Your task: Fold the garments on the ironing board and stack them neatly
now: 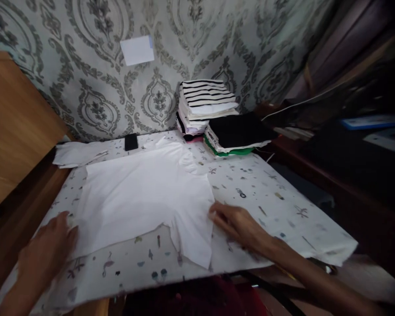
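Observation:
A white T-shirt (134,193) lies spread on its side across a patterned tablecloth, its hem to the left and its neck and sleeves to the right. At the near hem corner, my left hand (48,248) is slightly blurred, with curled fingers and thumb closed on the cloth's edge. My right hand (238,224) pinches the shirt's right edge between thumb and fingers, close to the near sleeve. Wrinkles show around the far sleeve.
Folded striped and pale clothes (207,98) are stacked against the wall. Beside them is a pile topped with black cloth (238,129). A black phone (131,141) and a folded white cloth (79,153) lie at the back left. A wooden panel (16,127) borders the left side.

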Tool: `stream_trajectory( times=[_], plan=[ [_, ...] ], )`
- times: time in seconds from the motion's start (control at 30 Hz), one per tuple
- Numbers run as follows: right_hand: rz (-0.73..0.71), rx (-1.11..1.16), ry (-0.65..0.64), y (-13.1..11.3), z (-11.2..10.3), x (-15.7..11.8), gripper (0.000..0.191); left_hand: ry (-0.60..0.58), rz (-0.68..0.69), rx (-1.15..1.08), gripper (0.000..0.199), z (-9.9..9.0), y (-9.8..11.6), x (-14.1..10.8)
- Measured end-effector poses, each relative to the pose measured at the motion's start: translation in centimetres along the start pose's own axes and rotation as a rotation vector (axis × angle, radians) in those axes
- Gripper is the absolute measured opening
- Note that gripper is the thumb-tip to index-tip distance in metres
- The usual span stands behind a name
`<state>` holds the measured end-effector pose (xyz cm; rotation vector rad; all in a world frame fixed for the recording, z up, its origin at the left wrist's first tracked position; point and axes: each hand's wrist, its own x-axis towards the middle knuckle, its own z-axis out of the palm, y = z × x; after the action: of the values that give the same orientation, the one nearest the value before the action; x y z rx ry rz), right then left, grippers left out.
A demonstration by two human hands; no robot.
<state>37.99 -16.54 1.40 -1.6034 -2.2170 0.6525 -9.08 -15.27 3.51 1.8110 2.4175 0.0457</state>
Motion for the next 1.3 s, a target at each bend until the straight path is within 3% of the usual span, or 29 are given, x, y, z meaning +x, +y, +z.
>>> stream_trajectory(
  times=[0.03,0.07,0.13,0.2,0.3,0.4,0.47,0.6,0.73,0.87,1.0,1.1,1.2,1.3],
  plan=[
    [0.102,-0.036,0.059,0.8,-0.1,1.0,0.029,0.066,0.133,0.019,0.048,0.3,1.9,-0.9],
    [0.193,-0.076,0.104,1.5,-0.2,2.2,0.028,0.056,0.252,-0.047,0.046,0.7,4.2,-1.9],
    [0.317,-0.159,0.160,2.5,-0.3,4.8,0.030,-0.104,0.644,-0.162,0.035,2.3,9.3,-4.4],
    [0.378,-0.229,0.180,2.9,-0.2,7.1,0.032,-0.132,0.997,-0.141,0.040,4.3,14.1,-6.8],
    [0.405,-0.306,0.179,2.7,0.1,9.5,0.025,-0.090,1.188,0.041,0.042,6.7,19.0,-8.6],
    [0.388,-0.325,0.191,2.4,0.2,10.1,0.016,-0.120,1.189,0.138,0.032,6.8,20.8,-8.1],
    [0.404,-0.286,0.199,2.4,-0.1,9.9,0.016,-0.195,1.143,0.064,0.036,5.6,20.7,-7.4],
    [0.420,-0.221,0.201,2.6,-1.0,8.3,0.014,-0.388,1.071,-0.311,0.053,2.0,19.3,-6.7],
    [0.387,-0.188,0.163,3.1,-1.5,6.2,0.013,-0.562,1.013,-0.549,0.041,-0.3,18.9,-7.5],
    [0.382,-0.197,0.127,4.0,-1.3,4.6,0.011,-0.678,0.993,-0.582,0.027,-0.1,19.4,-8.4],
    [0.355,-0.295,0.141,3.9,-1.1,4.1,0.015,-0.673,1.045,-0.478,0.038,0.8,18.0,-7.7],
    [0.097,-0.243,0.161,1.4,-0.1,3.2,0.020,-0.548,0.969,-0.396,0.027,1.1,14.2,-6.0],
    [-0.367,-0.092,-0.015,-2.3,2.2,0.9,0.021,-0.402,0.845,-0.176,0.011,0.8,9.0,-4.6],
    [-0.607,-0.109,-0.060,-4.5,5.0,-1.8,0.052,-0.310,0.701,0.079,0.009,0.6,4.3,-4.1]
  ],
)
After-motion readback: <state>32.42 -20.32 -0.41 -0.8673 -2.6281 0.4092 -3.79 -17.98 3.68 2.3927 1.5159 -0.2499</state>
